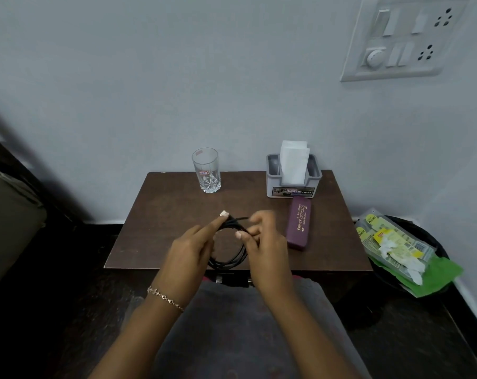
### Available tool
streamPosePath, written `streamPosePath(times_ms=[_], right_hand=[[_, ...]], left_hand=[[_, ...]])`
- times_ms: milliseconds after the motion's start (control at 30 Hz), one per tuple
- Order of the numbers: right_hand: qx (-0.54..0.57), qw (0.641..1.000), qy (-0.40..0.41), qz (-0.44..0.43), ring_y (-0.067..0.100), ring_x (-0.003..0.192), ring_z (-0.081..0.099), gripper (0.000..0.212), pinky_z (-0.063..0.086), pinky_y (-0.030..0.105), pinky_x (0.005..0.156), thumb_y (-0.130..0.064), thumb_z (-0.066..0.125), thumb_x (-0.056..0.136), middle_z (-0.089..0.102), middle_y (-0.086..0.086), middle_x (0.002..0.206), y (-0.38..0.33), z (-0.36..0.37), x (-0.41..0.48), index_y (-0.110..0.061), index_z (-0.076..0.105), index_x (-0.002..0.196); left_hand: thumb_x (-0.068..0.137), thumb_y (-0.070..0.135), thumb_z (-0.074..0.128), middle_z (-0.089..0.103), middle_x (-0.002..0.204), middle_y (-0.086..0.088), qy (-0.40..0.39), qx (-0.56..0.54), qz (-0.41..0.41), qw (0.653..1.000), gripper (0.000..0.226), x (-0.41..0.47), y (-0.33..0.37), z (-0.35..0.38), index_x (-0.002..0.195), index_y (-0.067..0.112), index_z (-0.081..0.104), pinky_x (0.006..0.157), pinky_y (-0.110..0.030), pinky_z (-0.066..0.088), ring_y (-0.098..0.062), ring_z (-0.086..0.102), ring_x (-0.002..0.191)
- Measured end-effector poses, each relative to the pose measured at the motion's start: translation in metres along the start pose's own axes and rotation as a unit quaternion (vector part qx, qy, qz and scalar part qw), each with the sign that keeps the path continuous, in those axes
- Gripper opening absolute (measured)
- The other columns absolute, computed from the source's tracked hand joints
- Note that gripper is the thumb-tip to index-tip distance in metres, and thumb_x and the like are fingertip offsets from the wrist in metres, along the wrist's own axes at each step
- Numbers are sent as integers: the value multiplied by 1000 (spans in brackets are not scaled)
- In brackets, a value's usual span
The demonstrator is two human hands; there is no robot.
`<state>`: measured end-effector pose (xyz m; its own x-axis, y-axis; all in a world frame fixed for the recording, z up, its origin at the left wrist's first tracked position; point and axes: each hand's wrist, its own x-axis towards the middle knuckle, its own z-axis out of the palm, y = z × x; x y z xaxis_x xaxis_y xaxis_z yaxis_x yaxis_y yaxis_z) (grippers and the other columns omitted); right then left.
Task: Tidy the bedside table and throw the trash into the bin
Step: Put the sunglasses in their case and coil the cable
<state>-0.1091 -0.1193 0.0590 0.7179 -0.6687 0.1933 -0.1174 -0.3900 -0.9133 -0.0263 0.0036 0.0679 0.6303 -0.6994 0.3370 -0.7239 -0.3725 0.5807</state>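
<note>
Both hands around coiled black cable above bedside table.

Black cable coiled in loops, white plug uppermost, held above the front of the brown bedside table; right of it, round black bin heaped with green-yellow wrappers and crumpled tissue.
</note>
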Motion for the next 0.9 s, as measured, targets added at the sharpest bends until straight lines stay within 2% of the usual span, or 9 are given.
streamPosePath(times_ms=[67,233,300,367,400,467,600,733,900], right_hand=[[11,1000,8,12,11,76,59,32,47,21,66,-12,63,86,59,0,81,0,2,-1,-28,39,100],[-12,1000,-5,2,4,82,59,24,45,15,75,-11,63,85,64,-6,90,-3,3,1,-18,67,107],[-13,1000,1,-20,5,85,62,19,48,17,77,-9,64,84,67,-6,92,-6,2,1,-16,70,101],[-36,998,-12,-52,8,85,62,18,48,20,77,-8,64,83,69,-4,91,-7,2,0,-16,70,97],[-51,996,-25,-63,9,85,62,17,48,20,77,-8,64,82,69,-3,91,-7,2,0,-16,70,95],[-61,995,-44,-62,9,82,63,16,48,21,75,-7,63,81,70,-2,90,-5,4,0,-17,70,93],[11,998,-59,21,-6,67,62,16,46,7,64,-6,68,79,70,-7,78,-1,6,3,-15,72,92],[91,981,-127,116,-4,75,64,20,45,3,68,-19,70,81,72,-5,85,4,-2,5,-17,71,101],[31,986,-137,90,-1,86,62,19,39,-1,72,-18,55,91,71,-8,96,5,-1,3,-18,71,101]], left_hand=[[87,12,41,54,73,2,11,16,-3,1000,53,-3,-1,1,132,38,45,65,-10,39,-10,54,70],[94,4,45,60,84,7,31,-71,-44,996,49,-11,-1,1,131,36,47,73,-5,43,2,60,84],[93,13,48,66,85,6,28,-206,-136,969,39,-17,4,2,128,32,48,80,-15,49,1,64,84],[93,28,49,68,73,3,22,-298,-205,932,16,-18,9,3,106,24,57,79,-33,53,-7,65,75],[92,35,47,65,67,0,6,-308,-224,925,22,-17,11,3,95,17,60,77,-37,52,-11,64,70],[91,38,42,53,58,-2,-23,-361,-258,896,37,-14,16,5,82,6,58,69,-35,49,-12,57,58],[96,27,40,29,47,7,9,-494,-335,802,32,-7,23,11,72,8,50,54,-22,43,-6,29,40],[95,29,41,26,46,10,33,-489,-357,795,33,-7,17,20,68,12,47,45,-19,34,-4,21,39],[96,27,40,25,42,11,69,-523,-375,763,33,-14,12,31,67,12,44,38,-17,29,-2,20,35]])
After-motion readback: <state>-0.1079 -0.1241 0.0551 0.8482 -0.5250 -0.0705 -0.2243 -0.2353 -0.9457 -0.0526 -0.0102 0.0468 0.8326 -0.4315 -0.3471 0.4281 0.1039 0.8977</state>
